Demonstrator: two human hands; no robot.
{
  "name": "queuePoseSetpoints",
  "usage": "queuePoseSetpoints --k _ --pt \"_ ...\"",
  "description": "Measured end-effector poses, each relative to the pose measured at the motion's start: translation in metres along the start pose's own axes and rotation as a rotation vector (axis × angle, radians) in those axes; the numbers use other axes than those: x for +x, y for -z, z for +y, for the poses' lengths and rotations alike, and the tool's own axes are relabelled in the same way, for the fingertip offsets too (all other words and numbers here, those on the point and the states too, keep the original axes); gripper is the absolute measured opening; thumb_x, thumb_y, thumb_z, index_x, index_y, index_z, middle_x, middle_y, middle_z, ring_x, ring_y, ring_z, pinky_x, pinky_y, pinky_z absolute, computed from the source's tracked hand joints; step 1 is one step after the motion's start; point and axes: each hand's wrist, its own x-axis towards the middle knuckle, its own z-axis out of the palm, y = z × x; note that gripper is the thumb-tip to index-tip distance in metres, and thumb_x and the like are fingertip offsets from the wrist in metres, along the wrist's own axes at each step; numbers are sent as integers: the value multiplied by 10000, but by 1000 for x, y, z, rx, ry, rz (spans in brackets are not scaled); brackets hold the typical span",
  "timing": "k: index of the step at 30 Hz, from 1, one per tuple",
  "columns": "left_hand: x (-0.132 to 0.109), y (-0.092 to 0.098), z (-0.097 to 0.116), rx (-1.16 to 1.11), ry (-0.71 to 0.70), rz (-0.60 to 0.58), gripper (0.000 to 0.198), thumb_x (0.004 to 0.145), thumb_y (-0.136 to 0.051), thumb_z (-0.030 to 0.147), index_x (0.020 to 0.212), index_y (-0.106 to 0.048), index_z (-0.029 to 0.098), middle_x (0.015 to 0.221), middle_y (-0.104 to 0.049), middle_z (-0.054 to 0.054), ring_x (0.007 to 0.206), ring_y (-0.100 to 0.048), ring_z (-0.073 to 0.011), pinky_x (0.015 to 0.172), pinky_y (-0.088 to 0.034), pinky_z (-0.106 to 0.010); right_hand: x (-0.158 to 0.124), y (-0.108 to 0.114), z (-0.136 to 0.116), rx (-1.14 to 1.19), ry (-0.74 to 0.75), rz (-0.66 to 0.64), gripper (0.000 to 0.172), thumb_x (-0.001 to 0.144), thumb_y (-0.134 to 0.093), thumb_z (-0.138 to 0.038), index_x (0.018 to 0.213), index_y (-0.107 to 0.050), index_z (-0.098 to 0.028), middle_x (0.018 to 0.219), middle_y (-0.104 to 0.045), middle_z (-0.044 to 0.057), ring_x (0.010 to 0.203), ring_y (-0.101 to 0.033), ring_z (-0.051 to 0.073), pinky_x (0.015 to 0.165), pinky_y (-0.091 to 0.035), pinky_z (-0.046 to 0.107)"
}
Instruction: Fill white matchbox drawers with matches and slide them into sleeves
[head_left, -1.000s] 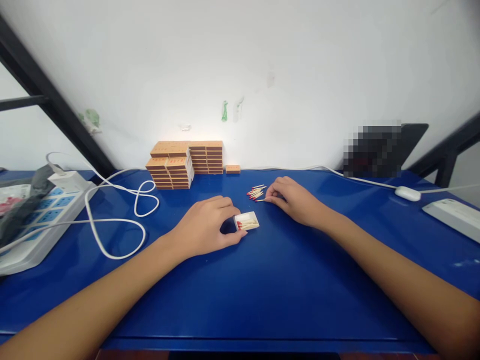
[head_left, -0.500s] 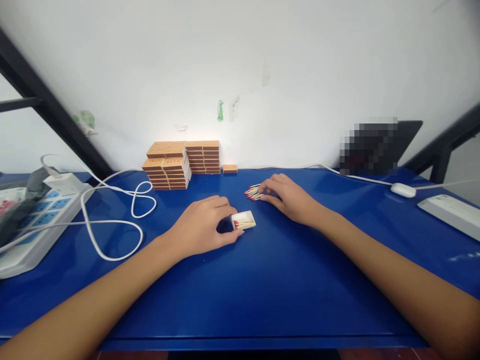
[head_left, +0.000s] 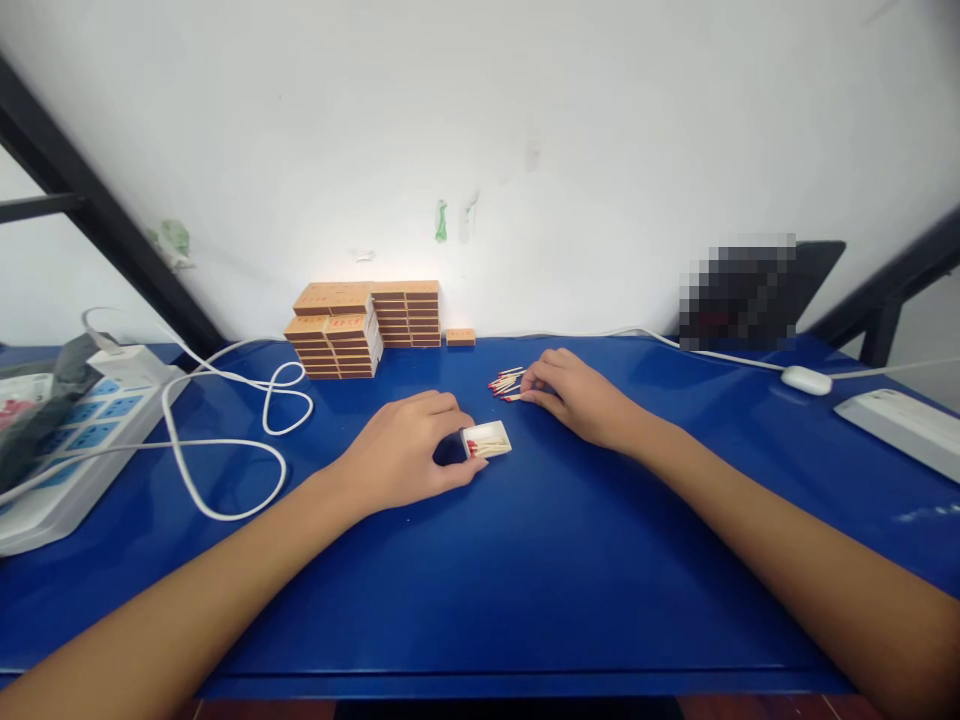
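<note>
My left hand (head_left: 405, 450) grips a small white matchbox tray (head_left: 495, 430) between thumb and fingers, holding it on the blue table. Several red-tipped matches (head_left: 489, 448) lie inside, along the tray's near side. Farther back and to the right, my right hand (head_left: 574, 395) has its thumb and fingertips pinched together at the right end of a loose pile of matches (head_left: 504, 381). One match at the near edge of the pile runs into those fingertips, its red head pointing left; the exact grip is partly hidden by the fingers.
Stacked matchboxes (head_left: 334, 345) stand against the wall, with a single matchbox (head_left: 460, 338) beside them. White cables (head_left: 225, 518) loop by a power strip (head_left: 90, 450) at left. A dark panel (head_left: 795, 290) leans at right, near a white adapter (head_left: 806, 380).
My right hand has drawn slightly to the right, and a match at its fingertips has separated a little from the pile. My left hand and the tray have stayed still.
</note>
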Motion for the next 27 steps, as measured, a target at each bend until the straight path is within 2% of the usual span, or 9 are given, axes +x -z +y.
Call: queuePoseSetpoints --k 18,27 --pt "1 2 -1 0 10 5 234 955 -753 417 1056 -794 211 1026 -763 -56 928 -719 -214 761 -550 -338 -5 4 -10 17 10 4 181 1081 -578 -350 959 -648 -235 997 -670 102 952 -592 278 827 -484 401" --pt "0 2 0 11 24 3 226 944 -767 397 1053 -795 201 1023 -758 -57 925 -715 -218 778 -561 -350 -6 5 -16 32 20 -18 192 1085 -559 -292 930 -647 -222 984 -662 97 948 -585 268 835 -477 400"
